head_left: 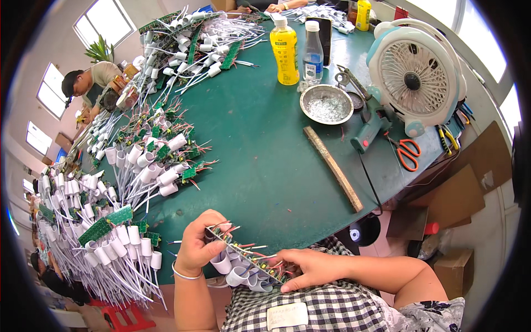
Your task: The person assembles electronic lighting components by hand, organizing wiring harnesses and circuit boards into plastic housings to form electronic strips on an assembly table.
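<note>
While the left hand pinches one end and the right hand grasps the other, the circuit-board strip lies between them, long axis running hand to hand, neither nearer

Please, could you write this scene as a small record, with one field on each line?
Left hand: grips the left end of the green circuit board strip
Right hand: holds the strip's right end
Under the strip: white cylindrical caps
Surface: green table
Left side: heaps of white-capped wires and boards
Right side: wooden stick, metal bowl, fan, orange-handled scissors
Behind the bowl: yellow bottle, clear bottle
</note>
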A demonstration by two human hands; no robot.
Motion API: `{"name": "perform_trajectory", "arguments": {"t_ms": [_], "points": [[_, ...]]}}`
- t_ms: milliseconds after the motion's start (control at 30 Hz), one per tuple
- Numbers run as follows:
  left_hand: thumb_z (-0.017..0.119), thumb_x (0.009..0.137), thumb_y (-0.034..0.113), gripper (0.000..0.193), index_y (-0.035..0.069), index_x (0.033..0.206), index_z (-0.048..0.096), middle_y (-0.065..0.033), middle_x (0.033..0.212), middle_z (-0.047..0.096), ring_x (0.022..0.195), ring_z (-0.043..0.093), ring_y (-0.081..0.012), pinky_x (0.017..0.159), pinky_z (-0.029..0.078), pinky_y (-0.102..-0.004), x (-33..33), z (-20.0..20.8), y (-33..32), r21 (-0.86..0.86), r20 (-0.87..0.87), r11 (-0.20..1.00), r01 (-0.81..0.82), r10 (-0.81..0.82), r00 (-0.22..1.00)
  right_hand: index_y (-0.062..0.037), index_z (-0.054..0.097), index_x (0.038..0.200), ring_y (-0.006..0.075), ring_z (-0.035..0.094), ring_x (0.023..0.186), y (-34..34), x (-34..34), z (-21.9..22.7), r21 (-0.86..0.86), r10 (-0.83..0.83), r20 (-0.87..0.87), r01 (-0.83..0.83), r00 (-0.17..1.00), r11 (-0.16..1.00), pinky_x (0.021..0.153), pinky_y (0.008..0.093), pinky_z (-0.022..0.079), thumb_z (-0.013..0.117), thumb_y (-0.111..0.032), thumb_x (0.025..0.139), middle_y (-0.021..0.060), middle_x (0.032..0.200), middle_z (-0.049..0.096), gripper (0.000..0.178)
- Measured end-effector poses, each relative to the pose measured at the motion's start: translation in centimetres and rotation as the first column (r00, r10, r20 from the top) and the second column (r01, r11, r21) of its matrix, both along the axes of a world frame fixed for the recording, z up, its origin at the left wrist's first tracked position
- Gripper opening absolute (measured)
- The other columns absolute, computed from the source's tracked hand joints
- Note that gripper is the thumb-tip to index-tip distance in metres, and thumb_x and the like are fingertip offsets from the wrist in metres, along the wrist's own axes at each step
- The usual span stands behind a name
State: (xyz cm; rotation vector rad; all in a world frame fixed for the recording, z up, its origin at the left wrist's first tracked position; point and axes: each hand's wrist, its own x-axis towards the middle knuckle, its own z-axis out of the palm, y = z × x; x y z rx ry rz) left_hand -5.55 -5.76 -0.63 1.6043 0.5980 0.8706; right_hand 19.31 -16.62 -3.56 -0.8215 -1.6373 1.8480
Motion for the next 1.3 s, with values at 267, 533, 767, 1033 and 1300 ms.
{"name": "perform_trajectory", "arguments": {"t_ms": [267, 533, 767, 1033, 1300], "points": [[0.07, 0.078, 0.023, 0.031, 0.002, 0.096, 0.055, -0.0006, 0.083, 0.054, 0.074, 0.048, -0.0082, 0.065, 0.039, -0.0221, 1.9, 0.5, 0.0, -0.088, -0.2, 0.994, -0.07, 0.052, 0.978, -0.0043, 0.051, 0.083, 0.0037, 0.046, 0.065, -0.4, 0.4, -0.5, -0.336, -0.322, -0.091, 0.275, 0.942, 0.901, 0.055, 0.0206, 0.038, 0.068, -0.018, 0.084, -0.0024, 0.073, 0.053, 0.021], [0.07, 0.08, 0.025, 0.031, 0.002, 0.095, 0.055, -0.0003, 0.083, 0.056, 0.073, 0.048, -0.0068, 0.066, 0.04, -0.0213, 1.0, 0.4, -0.9, -0.118, -0.154, 0.986, -0.121, 0.102, 0.983, -0.0048, 0.048, 0.087, 0.0065, 0.053, 0.064, -0.9, 5.5, 3.9, -0.362, -0.507, -0.231, 0.411, 0.83, 0.837, 0.053, 0.0199, 0.041, 0.064, -0.009, 0.085, -0.0006, 0.073, 0.053, 0.017], [0.071, 0.078, 0.027, 0.04, 0.001, 0.101, 0.052, -0.004, 0.091, 0.055, 0.085, 0.056, -0.0122, 0.075, 0.049, -0.0275, 1.4, 0.0, -0.5, -0.1, -0.214, 0.991, -0.086, 0.063, 0.975, -0.0023, 0.049, 0.101, 0.0154, 0.058, 0.079, -0.3, 1.4, 1.8, -0.071, -0.186, 0.111, 0.194, 0.976, 0.978, 0.071, 0.0292, 0.048, 0.069, -0.02, 0.08, 0.008, 0.091, 0.058, 0.034], [0.069, 0.081, 0.025, 0.032, 0.002, 0.097, 0.053, -0.001, 0.086, 0.056, 0.075, 0.048, -0.0074, 0.069, 0.041, -0.022, 1.5, 0.2, -1.0, -0.125, -0.136, 0.987, -0.103, 0.086, 0.987, -0.0024, 0.048, 0.085, 0.0104, 0.055, 0.061, -0.7, 2.4, 0.5, -0.256, -0.32, -0.22, 0.262, 0.922, 0.931, 0.055, 0.0241, 0.046, 0.058, 0.001, 0.081, 0.0029, 0.077, 0.053, 0.012], [0.068, 0.081, 0.021, 0.03, 0.002, 0.098, 0.052, 0.0, 0.086, 0.053, 0.075, 0.046, -0.0068, 0.069, 0.041, -0.0218, 2.1, -0.5, -0.2, -0.152, -0.153, 0.982, -0.116, 0.092, 0.984, 0.0019, 0.046, 0.113, 0.0181, 0.058, 0.096, -1.8, 3.3, 0.9, -0.267, -0.153, 0.011, 0.151, 0.988, 0.952, 0.087, 0.0307, 0.046, 0.069, -0.025, 0.082, 0.0108, 0.103, 0.056, 0.047]]}}
